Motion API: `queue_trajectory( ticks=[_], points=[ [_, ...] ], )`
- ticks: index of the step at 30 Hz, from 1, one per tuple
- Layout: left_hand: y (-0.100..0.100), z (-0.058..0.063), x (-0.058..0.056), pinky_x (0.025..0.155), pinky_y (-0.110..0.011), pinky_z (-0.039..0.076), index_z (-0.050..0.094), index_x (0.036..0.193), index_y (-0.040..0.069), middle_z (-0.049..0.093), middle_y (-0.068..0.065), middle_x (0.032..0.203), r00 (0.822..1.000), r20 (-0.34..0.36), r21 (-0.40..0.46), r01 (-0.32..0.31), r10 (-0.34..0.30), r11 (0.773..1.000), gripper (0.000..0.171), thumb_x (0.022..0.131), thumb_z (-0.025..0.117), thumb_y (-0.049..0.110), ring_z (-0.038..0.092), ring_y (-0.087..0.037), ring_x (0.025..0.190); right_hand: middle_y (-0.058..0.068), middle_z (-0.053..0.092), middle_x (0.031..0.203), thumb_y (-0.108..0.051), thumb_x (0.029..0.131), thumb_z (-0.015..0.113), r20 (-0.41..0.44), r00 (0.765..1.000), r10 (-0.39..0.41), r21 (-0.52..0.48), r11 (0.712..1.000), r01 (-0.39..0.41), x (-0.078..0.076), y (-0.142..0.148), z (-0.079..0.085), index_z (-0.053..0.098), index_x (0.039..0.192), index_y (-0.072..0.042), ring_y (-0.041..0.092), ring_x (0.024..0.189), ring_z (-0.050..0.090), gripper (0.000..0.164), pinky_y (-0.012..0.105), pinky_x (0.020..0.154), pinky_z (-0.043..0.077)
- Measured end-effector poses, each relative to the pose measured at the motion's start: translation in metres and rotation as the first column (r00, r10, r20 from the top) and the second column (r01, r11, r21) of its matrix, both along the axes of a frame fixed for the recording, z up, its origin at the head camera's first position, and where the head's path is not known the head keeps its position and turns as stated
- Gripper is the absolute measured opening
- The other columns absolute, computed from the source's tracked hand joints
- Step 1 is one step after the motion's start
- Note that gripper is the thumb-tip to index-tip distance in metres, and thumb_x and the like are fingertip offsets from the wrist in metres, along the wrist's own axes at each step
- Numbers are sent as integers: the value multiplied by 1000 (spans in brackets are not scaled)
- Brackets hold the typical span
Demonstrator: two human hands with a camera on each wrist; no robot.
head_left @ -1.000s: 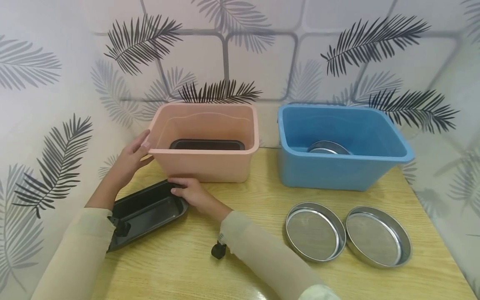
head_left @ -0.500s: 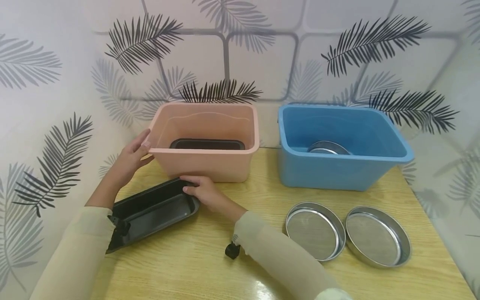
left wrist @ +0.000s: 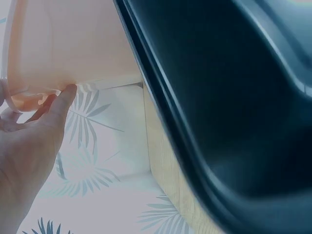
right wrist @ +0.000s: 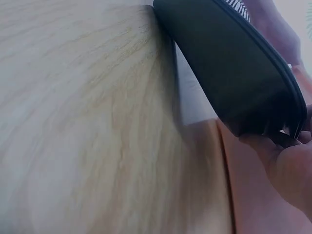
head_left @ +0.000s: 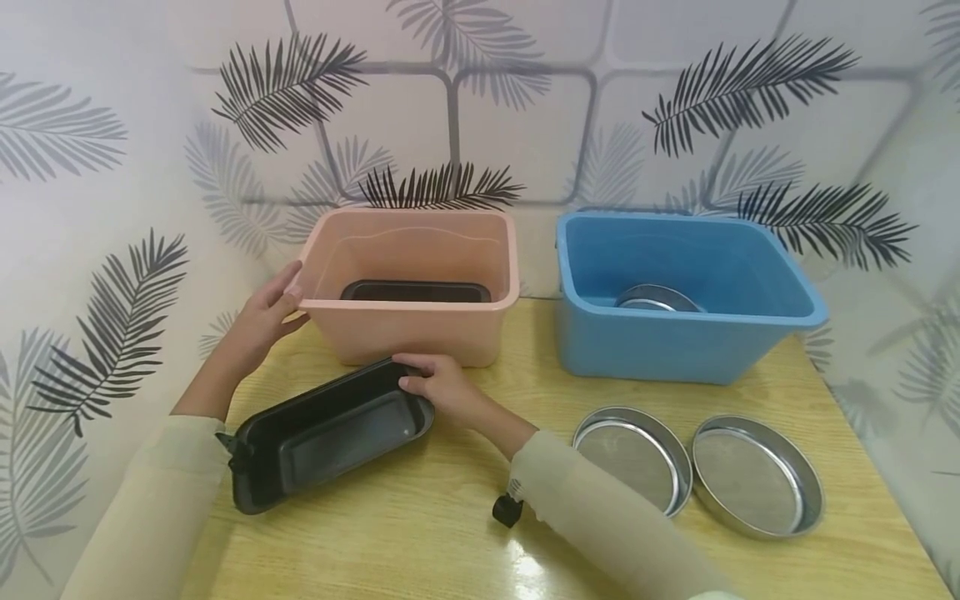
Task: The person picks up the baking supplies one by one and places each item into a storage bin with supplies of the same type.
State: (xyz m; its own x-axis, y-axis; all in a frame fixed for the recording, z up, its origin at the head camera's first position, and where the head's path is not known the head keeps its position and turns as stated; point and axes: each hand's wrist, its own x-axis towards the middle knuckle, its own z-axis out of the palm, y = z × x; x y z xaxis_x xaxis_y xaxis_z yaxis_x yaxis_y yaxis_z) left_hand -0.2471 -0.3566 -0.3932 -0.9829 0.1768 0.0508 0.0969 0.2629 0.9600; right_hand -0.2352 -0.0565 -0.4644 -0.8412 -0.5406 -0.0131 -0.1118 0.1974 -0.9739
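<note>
My right hand [head_left: 450, 392] grips the right end of a black loaf pan [head_left: 341, 437], thumb over its rim. The pan slants in front of the peach-coloured bin [head_left: 412, 335], its hollow facing up towards me. In the right wrist view the underside of the loaf pan [right wrist: 226, 70] shows, raised off the wood at the held end. My left hand [head_left: 262, 321] holds the left corner of the bin's rim. From the left wrist, the left hand [left wrist: 36, 141] has its fingers bent around that rim. Inside the bin lies another black pan [head_left: 416, 291], mostly hidden by the front wall.
A blue bin [head_left: 652, 346] stands to the right, with a round metal pan [head_left: 656, 297] inside. Two more round silver pans, one on the left [head_left: 626, 458] and one on the right [head_left: 757, 475], lie on the wooden table [head_left: 375, 542]. Leaf-patterned covering backs the table.
My right hand has moved to the right, drawing the loaf pan along and out from beneath my left forearm. My left hand stays at the bin's rim.
</note>
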Motion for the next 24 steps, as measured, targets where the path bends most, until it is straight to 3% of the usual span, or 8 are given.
queue_trajectory(
  ticks=[8, 24],
  points=[
    [1, 1, 0, 118, -58, 30, 6, 164, 23, 1, -6, 171, 1000, 8, -6, -10, 10, 1000, 66, 110, 41, 34, 20, -38, 153, 6, 55, 149, -7, 97, 65, 32, 999, 6, -25, 1000, -5, 4, 30, 14, 60, 141, -10, 18, 132, 53, 45, 26, 100, 52],
    [-1, 2, 2, 118, -60, 27, 2, 164, 18, -1, -11, 171, 1000, -10, 16, 19, -19, 1000, 67, 110, 40, 30, 17, -42, 153, 6, 48, 155, -10, 98, 65, 9, 999, -47, 29, 998, 47, 3, 83, 59, 57, 144, -13, 24, 142, 45, 48, 43, 113, 45]
  ],
)
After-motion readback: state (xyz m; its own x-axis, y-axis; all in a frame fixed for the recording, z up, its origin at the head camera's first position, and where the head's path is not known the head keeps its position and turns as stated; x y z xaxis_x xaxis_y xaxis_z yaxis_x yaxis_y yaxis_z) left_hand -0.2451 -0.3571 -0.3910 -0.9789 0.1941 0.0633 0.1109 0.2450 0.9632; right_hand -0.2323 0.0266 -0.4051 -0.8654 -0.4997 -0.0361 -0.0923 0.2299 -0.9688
